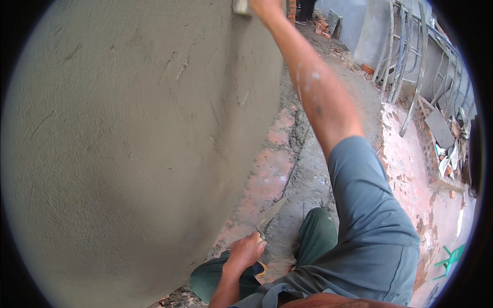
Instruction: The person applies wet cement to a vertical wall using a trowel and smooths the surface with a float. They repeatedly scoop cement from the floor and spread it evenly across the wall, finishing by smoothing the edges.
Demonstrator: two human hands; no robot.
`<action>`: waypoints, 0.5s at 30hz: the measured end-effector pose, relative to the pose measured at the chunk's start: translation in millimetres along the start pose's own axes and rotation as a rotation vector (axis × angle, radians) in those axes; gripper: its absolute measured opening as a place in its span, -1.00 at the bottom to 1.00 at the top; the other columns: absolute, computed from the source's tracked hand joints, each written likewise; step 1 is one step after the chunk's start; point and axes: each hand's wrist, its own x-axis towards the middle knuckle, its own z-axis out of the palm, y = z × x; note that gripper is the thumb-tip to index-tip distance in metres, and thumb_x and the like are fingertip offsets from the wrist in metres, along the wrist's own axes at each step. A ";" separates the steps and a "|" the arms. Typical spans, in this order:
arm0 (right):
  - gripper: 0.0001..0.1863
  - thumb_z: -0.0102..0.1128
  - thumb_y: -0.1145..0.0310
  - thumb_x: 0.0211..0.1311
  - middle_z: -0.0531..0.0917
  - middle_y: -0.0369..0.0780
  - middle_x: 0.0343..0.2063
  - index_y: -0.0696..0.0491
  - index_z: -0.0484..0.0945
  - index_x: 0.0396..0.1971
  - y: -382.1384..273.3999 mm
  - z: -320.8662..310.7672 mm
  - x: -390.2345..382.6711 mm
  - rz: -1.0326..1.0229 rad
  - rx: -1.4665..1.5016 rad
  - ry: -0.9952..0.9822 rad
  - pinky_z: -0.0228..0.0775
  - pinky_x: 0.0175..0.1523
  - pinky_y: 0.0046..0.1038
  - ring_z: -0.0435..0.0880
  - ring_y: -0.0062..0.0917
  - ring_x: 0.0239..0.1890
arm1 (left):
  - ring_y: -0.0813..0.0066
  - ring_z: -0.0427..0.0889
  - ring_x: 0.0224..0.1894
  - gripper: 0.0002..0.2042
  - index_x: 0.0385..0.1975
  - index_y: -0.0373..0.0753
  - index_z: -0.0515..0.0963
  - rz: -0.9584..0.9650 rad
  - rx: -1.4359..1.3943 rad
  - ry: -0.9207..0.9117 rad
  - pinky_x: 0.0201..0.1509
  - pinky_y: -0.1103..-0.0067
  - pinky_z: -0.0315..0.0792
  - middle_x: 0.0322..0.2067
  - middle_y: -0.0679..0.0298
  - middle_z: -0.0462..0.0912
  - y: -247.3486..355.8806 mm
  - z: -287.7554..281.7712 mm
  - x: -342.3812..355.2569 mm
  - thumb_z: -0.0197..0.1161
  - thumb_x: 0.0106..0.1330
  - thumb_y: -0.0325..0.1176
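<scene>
Left hand (246, 250) clamped on trowel (271, 213) low; right hand (264, 7) grips float (241, 6) against plastered wall (128, 143); ladders (405, 56) well apart.

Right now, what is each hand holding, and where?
Left hand grips a trowel by its handle; right hand presses a float on the plastered wall.

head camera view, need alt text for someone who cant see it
A person's right hand presses a float high against a wall of wet grey plaster, arm stretched up. The left hand hangs low, holding a pointed trowel above the mortar-spattered ground. Metal ladders and rubble lie at the right.
</scene>
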 end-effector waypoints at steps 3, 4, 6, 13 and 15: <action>-0.25 0.52 0.03 0.14 0.71 -0.17 -0.22 0.11 0.50 0.26 -15.2 -17.4 -96.2 0.338 0.259 -0.153 0.58 0.16 -0.26 0.69 -0.42 -0.17 | -0.26 0.66 -0.20 -0.66 -0.12 -0.28 0.46 0.040 -0.011 0.015 -0.12 0.03 0.49 -0.32 -0.16 0.69 0.3 1.6 3.4 0.24 0.38 -0.12; -0.20 0.49 -0.04 0.17 0.70 -0.12 -0.14 0.19 0.48 0.26 -27.5 -18.9 -117.4 0.269 0.225 -0.179 0.57 0.08 -0.31 0.64 -0.50 -0.08 | -0.26 0.66 -0.20 -0.66 -0.12 -0.28 0.46 0.037 -0.001 0.005 -0.12 0.03 0.49 -0.33 -0.16 0.69 -0.2 2.4 6.1 0.25 0.38 -0.12; -0.26 0.47 0.02 0.15 0.54 0.03 0.03 0.16 0.50 0.23 -52.3 -11.2 -116.1 0.007 -0.096 -0.173 0.35 0.28 -0.13 0.45 -0.20 0.20 | -0.26 0.65 -0.19 -0.66 -0.12 -0.28 0.46 0.051 0.007 -0.003 -0.12 0.02 0.48 -0.33 -0.17 0.69 -3.0 3.1 11.3 0.25 0.38 -0.11; -0.28 0.42 0.06 0.15 0.65 0.15 -0.04 0.12 0.50 0.26 -43.5 -12.2 -22.2 0.025 -0.209 -0.009 0.46 0.15 -0.09 0.62 0.01 0.09 | -0.27 0.65 -0.18 -0.65 -0.12 -0.28 0.46 -0.006 -0.002 -0.003 -0.11 0.02 0.48 -0.33 -0.18 0.68 -5.3 2.7 7.5 0.24 0.38 -0.10; -0.32 0.41 0.04 0.16 0.64 0.16 -0.07 0.12 0.54 0.22 -32.5 -19.8 -46.9 0.167 -0.215 -0.016 0.45 0.14 -0.09 0.61 0.05 0.08 | -0.23 0.67 -0.15 -0.65 -0.12 -0.29 0.47 -0.013 0.016 -0.001 -0.06 0.03 0.49 -0.28 -0.13 0.71 -3.1 0.5 8.3 0.22 0.38 -0.09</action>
